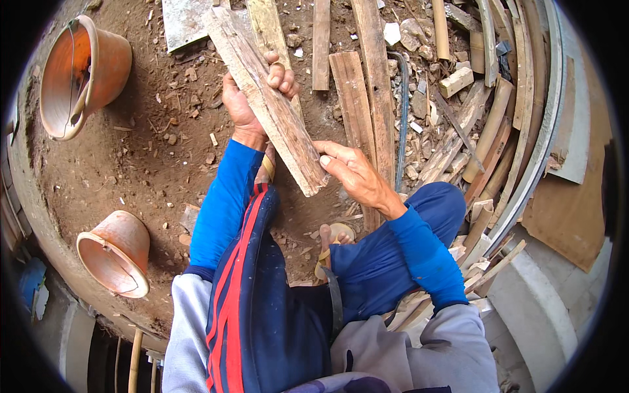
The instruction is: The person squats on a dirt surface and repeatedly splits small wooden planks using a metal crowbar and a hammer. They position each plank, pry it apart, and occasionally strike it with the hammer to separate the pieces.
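Note:
A rough, weathered wooden board lies slantwise across my left hand, which grips it around its far half. The thumb and fingers show on opposite edges of the wood. At the board's near, splintered end is my right hand, its index finger and thumb at the edge. That hand seems to touch the wood only with the fingertips, and its other fingers are curled. Beneath the board, bare soil and my sandalled foot show between my knees.
Two orange-stained buckets lie tipped on the soil at left. Long wooden planks and a dark bent bar lie ahead. Rubble, bamboo pieces and offcuts crowd the right side, beside a curved-looking pale edge.

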Action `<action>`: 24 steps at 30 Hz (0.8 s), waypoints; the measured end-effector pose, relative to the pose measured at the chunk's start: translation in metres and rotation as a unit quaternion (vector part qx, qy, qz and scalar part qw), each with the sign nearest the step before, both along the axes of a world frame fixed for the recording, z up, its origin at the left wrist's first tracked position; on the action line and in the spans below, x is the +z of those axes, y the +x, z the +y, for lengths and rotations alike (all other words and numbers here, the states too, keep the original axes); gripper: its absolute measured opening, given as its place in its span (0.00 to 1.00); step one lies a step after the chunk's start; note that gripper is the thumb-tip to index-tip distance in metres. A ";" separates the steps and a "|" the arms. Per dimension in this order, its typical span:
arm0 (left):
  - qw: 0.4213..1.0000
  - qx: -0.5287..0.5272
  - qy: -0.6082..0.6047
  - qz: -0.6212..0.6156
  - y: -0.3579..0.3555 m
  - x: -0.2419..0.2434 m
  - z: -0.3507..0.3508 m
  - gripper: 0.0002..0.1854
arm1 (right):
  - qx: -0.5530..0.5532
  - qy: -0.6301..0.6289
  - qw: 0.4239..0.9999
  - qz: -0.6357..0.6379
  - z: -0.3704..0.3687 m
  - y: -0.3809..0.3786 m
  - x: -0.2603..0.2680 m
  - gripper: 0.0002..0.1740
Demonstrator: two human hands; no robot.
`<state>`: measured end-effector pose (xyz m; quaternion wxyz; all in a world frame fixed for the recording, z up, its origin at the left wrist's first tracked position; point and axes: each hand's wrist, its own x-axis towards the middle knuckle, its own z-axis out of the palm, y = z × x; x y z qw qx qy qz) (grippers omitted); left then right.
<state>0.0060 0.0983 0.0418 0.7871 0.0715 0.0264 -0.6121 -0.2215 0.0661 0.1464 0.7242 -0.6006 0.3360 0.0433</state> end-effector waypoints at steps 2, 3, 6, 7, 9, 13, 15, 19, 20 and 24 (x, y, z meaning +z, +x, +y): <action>0.994 0.026 0.107 -0.012 0.001 0.004 0.006 0.38 | -0.027 -0.028 0.999 0.018 0.006 0.001 -0.003 0.28; 0.986 0.038 0.159 -0.017 0.001 0.007 0.008 0.38 | -0.039 -0.044 0.998 0.029 0.006 -0.001 -0.005 0.29; 0.990 0.077 0.119 -0.019 0.025 -0.041 0.039 0.33 | -0.063 -0.156 0.984 0.066 -0.004 -0.015 -0.027 0.32; 0.989 0.108 0.099 -0.036 0.027 -0.044 0.041 0.31 | -0.085 -0.169 0.977 0.095 -0.012 -0.017 -0.026 0.31; 0.953 0.173 0.236 -0.075 0.016 -0.036 0.037 0.28 | -0.127 -0.213 0.957 0.150 -0.029 -0.030 -0.033 0.28; 0.903 0.193 0.359 -0.137 0.005 -0.020 0.045 0.34 | -0.194 -0.274 0.925 0.179 -0.053 -0.057 -0.052 0.21; 0.892 0.186 0.394 -0.120 0.008 -0.023 0.053 0.32 | -0.192 -0.254 0.926 0.201 -0.059 -0.060 -0.052 0.21; 0.894 0.186 0.396 -0.098 0.013 -0.028 0.066 0.30 | -0.158 -0.312 0.920 0.175 -0.069 -0.021 -0.053 0.19; 0.898 0.180 0.389 -0.101 0.014 -0.026 0.067 0.30 | -0.161 -0.364 0.906 0.145 -0.077 -0.009 -0.064 0.19; 0.904 0.174 0.381 -0.090 0.014 -0.020 0.067 0.32 | -0.106 -0.577 0.804 0.099 -0.128 0.059 -0.103 0.21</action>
